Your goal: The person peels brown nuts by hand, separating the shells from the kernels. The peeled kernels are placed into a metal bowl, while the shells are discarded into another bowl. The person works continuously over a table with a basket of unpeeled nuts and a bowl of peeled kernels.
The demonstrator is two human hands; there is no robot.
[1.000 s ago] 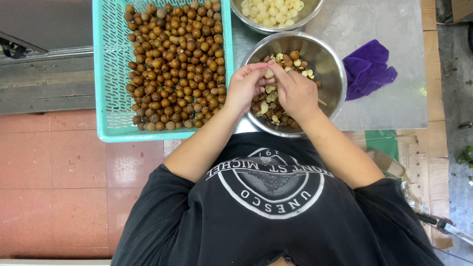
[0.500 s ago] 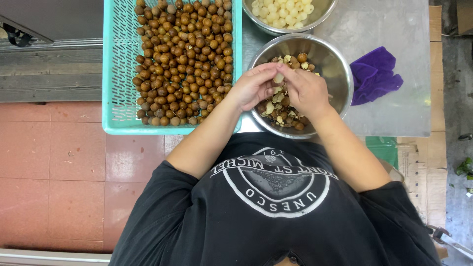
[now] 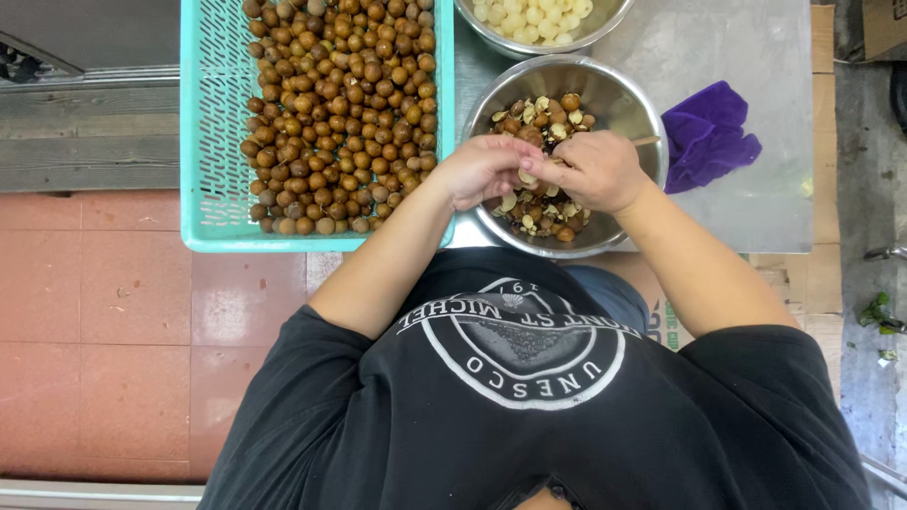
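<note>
Shelled fruit piece point(image 3: 525, 177) pinched between left hand point(image 3: 482, 170) and right hand point(image 3: 593, 170), inside steel bowl point(image 3: 631, 99) rim.

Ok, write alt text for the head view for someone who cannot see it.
Seen from above, a person's left hand and right hand meet over a round steel bowl of brown shells and pale scraps, working a small pale piece. A turquoise plastic crate of brown round fruits sits to the left; a crumpled purple cloth lies right.

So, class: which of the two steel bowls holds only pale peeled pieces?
The far bowl at the top edge; the near bowl under the hands holds brown shells.
</note>
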